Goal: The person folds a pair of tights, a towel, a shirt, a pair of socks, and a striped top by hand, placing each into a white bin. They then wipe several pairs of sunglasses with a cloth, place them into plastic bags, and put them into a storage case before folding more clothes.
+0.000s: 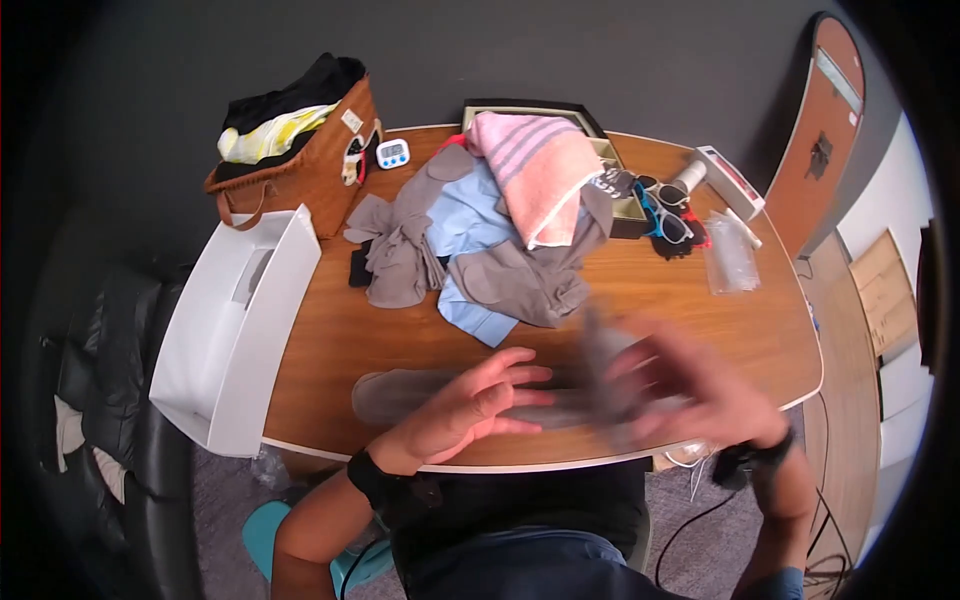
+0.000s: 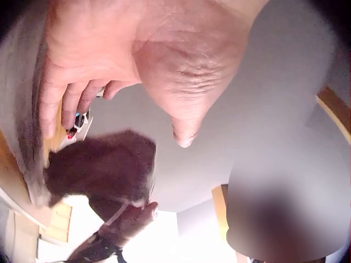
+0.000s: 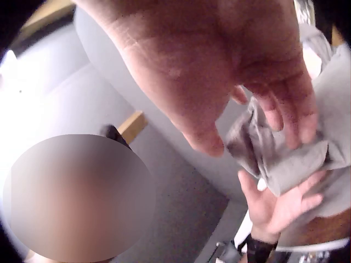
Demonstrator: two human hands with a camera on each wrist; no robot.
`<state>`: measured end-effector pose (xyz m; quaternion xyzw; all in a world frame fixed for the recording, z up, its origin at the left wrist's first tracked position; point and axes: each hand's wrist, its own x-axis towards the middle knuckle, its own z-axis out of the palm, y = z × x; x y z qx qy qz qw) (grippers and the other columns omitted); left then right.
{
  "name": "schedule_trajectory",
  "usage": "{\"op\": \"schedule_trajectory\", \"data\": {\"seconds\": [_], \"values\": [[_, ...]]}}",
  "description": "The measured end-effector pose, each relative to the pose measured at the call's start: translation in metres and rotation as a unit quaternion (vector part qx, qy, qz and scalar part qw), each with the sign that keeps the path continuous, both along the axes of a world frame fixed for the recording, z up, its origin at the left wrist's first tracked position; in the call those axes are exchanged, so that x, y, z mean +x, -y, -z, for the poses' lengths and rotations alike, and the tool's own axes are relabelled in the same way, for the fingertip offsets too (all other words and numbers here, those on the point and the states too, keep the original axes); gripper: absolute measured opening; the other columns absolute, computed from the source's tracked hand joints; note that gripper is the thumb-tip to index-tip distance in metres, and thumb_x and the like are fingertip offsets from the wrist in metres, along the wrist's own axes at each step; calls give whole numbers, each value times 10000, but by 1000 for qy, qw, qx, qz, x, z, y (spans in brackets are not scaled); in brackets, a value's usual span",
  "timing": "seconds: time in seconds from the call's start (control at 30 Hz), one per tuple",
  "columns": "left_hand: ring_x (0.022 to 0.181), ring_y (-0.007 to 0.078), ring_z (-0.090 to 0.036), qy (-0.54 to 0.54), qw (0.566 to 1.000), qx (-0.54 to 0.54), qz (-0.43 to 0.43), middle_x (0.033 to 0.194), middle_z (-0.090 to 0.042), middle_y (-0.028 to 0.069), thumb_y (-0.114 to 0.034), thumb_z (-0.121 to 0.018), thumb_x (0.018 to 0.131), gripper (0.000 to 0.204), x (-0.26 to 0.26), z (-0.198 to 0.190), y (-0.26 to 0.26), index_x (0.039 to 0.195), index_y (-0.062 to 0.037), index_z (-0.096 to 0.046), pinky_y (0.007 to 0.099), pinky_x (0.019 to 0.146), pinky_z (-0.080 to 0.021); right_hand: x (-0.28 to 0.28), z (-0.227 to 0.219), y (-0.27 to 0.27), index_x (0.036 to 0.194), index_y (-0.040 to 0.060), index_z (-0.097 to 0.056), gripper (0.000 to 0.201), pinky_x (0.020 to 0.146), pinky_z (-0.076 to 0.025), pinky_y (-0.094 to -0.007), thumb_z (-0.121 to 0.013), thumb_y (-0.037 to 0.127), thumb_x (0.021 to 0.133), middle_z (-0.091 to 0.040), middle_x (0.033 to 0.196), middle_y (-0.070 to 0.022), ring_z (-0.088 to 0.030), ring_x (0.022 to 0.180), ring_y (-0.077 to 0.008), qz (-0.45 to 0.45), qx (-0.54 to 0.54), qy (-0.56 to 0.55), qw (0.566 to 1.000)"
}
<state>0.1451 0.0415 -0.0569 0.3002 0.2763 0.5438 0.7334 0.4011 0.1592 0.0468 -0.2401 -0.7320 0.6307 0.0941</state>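
Observation:
A long grey cloth (image 1: 388, 398) with a rounded, sock-like end lies along the table's near edge. Its right part is lifted and blurred with motion. My right hand (image 1: 705, 385) holds this raised part between curled fingers and thumb; the folded cloth (image 3: 290, 159) hangs at the fingertips in the right wrist view. Over the flat part is my left hand (image 1: 475, 405), fingers spread and pointing right, with nothing gripped. The left wrist view has the left hand (image 2: 148, 60) with its thumb held away from the fingers, and the raised cloth (image 2: 104, 167) beyond.
Behind lies a pile of grey clothes (image 1: 525, 285), a light blue garment (image 1: 465, 215) and a pink striped towel (image 1: 540, 165). A white box (image 1: 230, 330) and brown bag (image 1: 300, 165) stand left. Sunglasses (image 1: 672, 225) and a plastic bag (image 1: 733, 255) lie right.

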Motion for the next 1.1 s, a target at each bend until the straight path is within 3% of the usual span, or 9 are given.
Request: {"op": "schedule_trajectory", "data": {"seconds": [0.07, 0.2, 0.27, 0.43, 0.57, 0.67, 0.8, 1.03, 1.1], "values": [[1192, 163, -535, 108, 993, -39, 11, 1281, -550, 82, -215, -618, 962, 495, 3, 5, 2, 1378, -39, -414, 371, 995, -462, -26, 24, -1, 1464, 101, -343, 722, 852, -509, -341, -722, 194, 856, -602, 1112, -112, -606, 1033, -216, -65, 108, -9, 992], [1145, 153, -559, -41, 992, -78, -86, 1244, -579, 60, -39, -579, 932, 405, -6, 21, 13, 1324, -31, -481, 360, 970, -466, -28, 66, -35, 1445, 71, -350, 721, 865, -506, -360, -729, 199, 846, -606, 1138, -138, -613, 1051, -251, 20, 239, 8, 971], [1129, 156, -569, -55, 987, -64, -139, 1221, -596, 62, 3, -564, 920, 377, -16, 21, 18, 1293, -18, -514, 348, 969, -460, -14, 77, -42, 1411, 46, -380, 673, 875, -502, -388, -716, 187, 845, -601, 1142, -176, -612, 1046, -303, 58, 413, 122, 901], [1118, 159, -575, -82, 979, -33, -182, 1230, -602, 70, 18, -558, 910, 389, -40, 3, 27, 1296, 14, -516, 332, 973, -450, 46, 106, -55, 1257, 8, -489, 512, 829, -509, -403, -694, 265, 864, -605, 1071, -192, -619, 963, -341, 186, 404, 249, 860], [1104, 163, -584, -117, 974, -34, -191, 1218, -610, 71, 12, -568, 906, 385, -50, 4, 29, 1289, 15, -525, 319, 964, -454, 64, 110, -45, 1048, -20, -600, 527, 820, -500, -440, -645, 477, 877, -609, 1004, -207, -610, 961, -384, 195, 364, 380, 828], [1090, 162, -592, -147, 968, -41, -198, 1209, -616, 77, 1, -570, 909, 382, -58, 5, 31, 1287, 25, -522, 315, 960, -458, 48, 96, -29, 1040, -23, -609, 556, 814, -492, -455, -632, 507, 874, -603, 1006, -219, -597, 981, -399, 170, 360, 439, 806], [1083, 161, -595, -172, 958, -37, -226, 1206, -619, 83, -16, -574, 915, 371, -78, -8, 47, 1279, 32, -525, 313, 958, -459, 55, 117, -27, 996, -30, -596, 561, 811, -488, -457, -632, 516, 873, -583, 996, -231, -585, 968, -413, 202, 356, 367, 836], [1089, 167, -593, -360, 889, -57, -277, 1204, -627, 98, -53, -578, 928, 369, -115, 7, 73, 1284, 23, -513, 304, 945, -459, 34, 118, -7, 970, -25, -591, 564, 807, -488, -463, -654, 523, 850, -582, 986, -219, -588, 946, -402, 200, 399, 379, 811], [1093, 234, -598, -584, 751, -98, -292, 1152, -630, 131, -77, -626, 884, 423, -116, 6, 73, 1281, -1, -502, 340, 933, -463, 29, 120, -4, 967, -25, -591, 533, 801, -491, -458, -680, 485, 840, -584, 984, -219, -597, 939, -398, 175, 409, 383, 810]]}}
